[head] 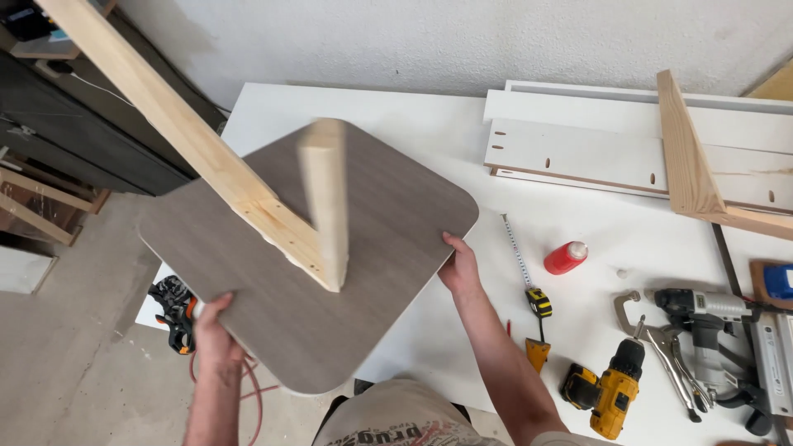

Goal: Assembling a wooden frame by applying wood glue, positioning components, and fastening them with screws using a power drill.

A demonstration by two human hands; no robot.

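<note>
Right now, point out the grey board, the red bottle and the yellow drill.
grey board (pixel 388 223), head view, on its bare wood-grain face.
red bottle (pixel 563 258), head view, on the middle of its red body.
yellow drill (pixel 610 390), head view, on its yellow handle.

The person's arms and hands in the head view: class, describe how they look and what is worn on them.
Both forearms are bare, no sleeves in view. The left hand and right hand wear no gloves; no watch, ring or wristband is visible.

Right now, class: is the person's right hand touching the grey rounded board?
Touching. The head view shows the right hand gripping the edge of the grey board, fingers curled over its rim, while the left hand grips the opposite edge.
</note>
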